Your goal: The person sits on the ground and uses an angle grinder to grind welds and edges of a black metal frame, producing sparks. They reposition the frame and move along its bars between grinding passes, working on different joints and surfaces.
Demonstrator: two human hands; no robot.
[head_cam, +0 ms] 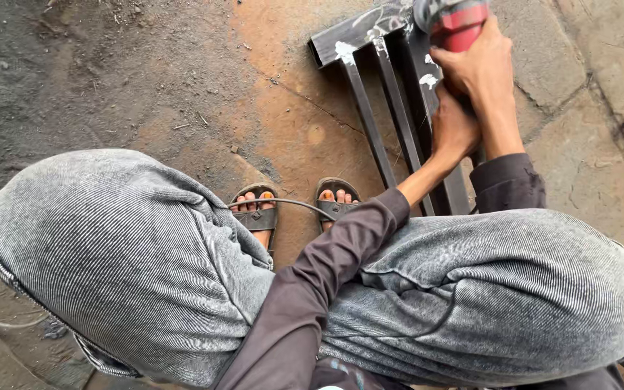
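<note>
While we squat low over the ground, we see a red power tool (pixel 460 25) at the top edge of the view, its body partly cut off by the frame (its working end shows only as a grey blur). It sits on a dark metal frame (pixel 391 108) of a cross tube and several long parallel bars, marked with pale patches near the joints. Our right hand (pixel 479 68) is wrapped around the red tool's body from below, fingers closed on it. Our left hand (pixel 453 133) lies just beneath the right, pressed against the wrist and the bars; whether it grips a bar or only rests there we cannot tell. A thin grey cable (pixel 294 203) runs across our sandalled feet (pixel 258 209), near the bars' lower ends, on stained concrete floor (pixel 146 72).
</note>
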